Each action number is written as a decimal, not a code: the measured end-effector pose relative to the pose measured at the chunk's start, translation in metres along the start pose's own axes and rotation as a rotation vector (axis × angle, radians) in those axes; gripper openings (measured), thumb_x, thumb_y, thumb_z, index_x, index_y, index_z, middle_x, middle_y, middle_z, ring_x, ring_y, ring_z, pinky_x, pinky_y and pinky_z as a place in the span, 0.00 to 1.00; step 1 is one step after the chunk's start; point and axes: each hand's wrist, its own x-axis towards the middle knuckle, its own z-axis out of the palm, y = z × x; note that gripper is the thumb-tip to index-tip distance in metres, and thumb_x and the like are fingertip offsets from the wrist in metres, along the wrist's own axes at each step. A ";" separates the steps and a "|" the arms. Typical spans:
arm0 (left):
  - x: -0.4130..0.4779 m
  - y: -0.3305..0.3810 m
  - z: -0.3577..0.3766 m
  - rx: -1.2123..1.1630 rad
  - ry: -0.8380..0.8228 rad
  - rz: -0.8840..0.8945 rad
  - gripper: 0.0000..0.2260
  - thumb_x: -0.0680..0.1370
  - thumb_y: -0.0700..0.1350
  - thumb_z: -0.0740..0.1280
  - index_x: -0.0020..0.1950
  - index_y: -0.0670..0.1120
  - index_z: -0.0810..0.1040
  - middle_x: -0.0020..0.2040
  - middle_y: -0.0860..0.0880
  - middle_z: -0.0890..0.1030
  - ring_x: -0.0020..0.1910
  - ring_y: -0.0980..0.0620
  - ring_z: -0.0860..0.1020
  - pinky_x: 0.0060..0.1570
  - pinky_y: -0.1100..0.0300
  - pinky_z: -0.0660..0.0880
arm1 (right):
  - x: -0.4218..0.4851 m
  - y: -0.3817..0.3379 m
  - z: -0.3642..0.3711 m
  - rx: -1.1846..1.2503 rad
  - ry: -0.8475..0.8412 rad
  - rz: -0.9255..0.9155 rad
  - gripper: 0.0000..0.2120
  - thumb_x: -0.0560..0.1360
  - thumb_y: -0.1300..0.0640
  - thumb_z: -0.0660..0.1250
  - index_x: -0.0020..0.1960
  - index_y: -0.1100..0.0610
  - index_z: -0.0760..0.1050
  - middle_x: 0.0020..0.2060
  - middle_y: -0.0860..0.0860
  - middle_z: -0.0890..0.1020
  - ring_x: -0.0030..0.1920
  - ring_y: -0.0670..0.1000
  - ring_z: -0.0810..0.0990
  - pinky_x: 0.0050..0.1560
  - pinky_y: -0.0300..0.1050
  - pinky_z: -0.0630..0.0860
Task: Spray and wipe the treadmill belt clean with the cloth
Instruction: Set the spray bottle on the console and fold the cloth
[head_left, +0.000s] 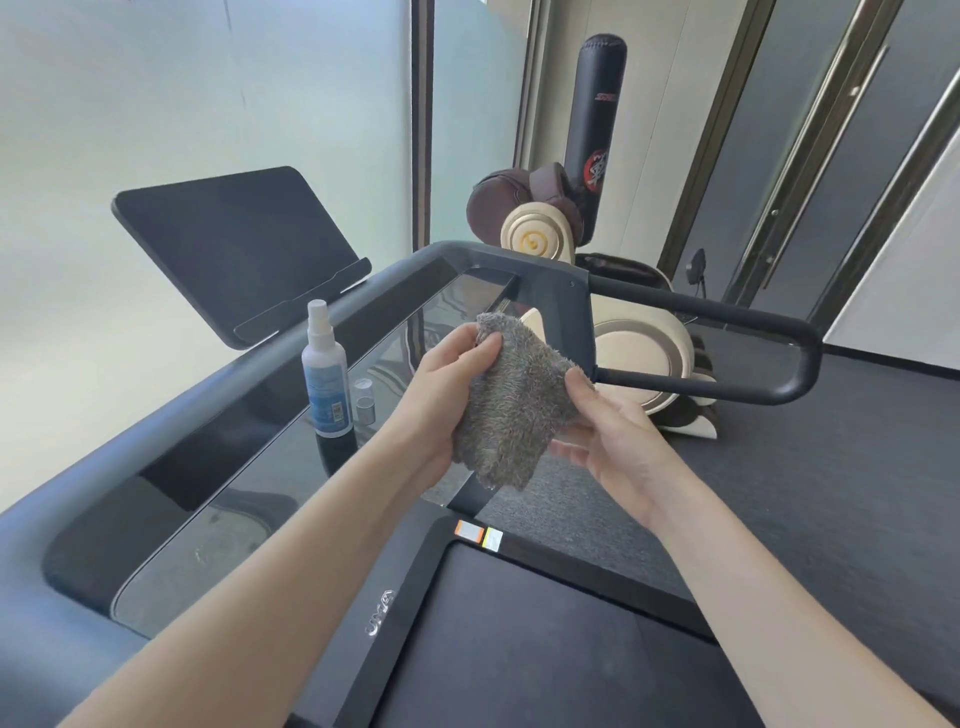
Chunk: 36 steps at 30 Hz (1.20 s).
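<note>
Gym room, frosted glass wall at 11 o'clock; dark glass console (208, 519) of the treadmill at 8 o'clock.

- Cloth (511, 405): grey, fluffy, held in mid-air between both hands.
- Left hand (441, 384): fingers curled over the cloth's upper left edge.
- Right hand (608, 441): thumb pinching the right edge, fingers beneath.
- Spray bottle (326, 374): upright on the console, at 9 o'clock of the cloth, near the left hand, untouched. Small cap (364, 400) just beside it, at its 3 o'clock.
- Treadmill belt (519, 649): at 6 o'clock, below the hands, apart from the cloth.

Step, as judged: readying the cloth. Recommended: fold it into a flat pad, free one hand for the bottle, mist the belt rather than the glass, and wipe in overlapping passes.
</note>
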 end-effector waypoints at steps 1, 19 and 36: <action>0.000 0.000 -0.001 0.031 0.014 0.009 0.07 0.82 0.45 0.61 0.55 0.45 0.77 0.46 0.47 0.82 0.45 0.48 0.80 0.45 0.53 0.78 | 0.000 -0.001 0.000 -0.001 0.018 -0.045 0.19 0.74 0.47 0.65 0.60 0.57 0.77 0.56 0.53 0.82 0.55 0.52 0.79 0.59 0.54 0.76; 0.007 -0.008 0.003 0.453 0.264 0.178 0.08 0.80 0.53 0.62 0.51 0.49 0.75 0.45 0.44 0.82 0.43 0.50 0.80 0.49 0.50 0.77 | 0.001 -0.033 0.024 0.049 0.247 -0.239 0.15 0.81 0.49 0.56 0.51 0.59 0.77 0.46 0.55 0.84 0.51 0.56 0.82 0.51 0.52 0.80; -0.001 -0.017 0.007 0.158 0.133 -0.071 0.15 0.80 0.52 0.63 0.38 0.44 0.72 0.29 0.47 0.65 0.22 0.54 0.63 0.22 0.64 0.62 | 0.002 -0.045 0.010 0.279 0.210 -0.070 0.21 0.80 0.47 0.57 0.61 0.63 0.73 0.52 0.59 0.83 0.51 0.57 0.83 0.47 0.51 0.81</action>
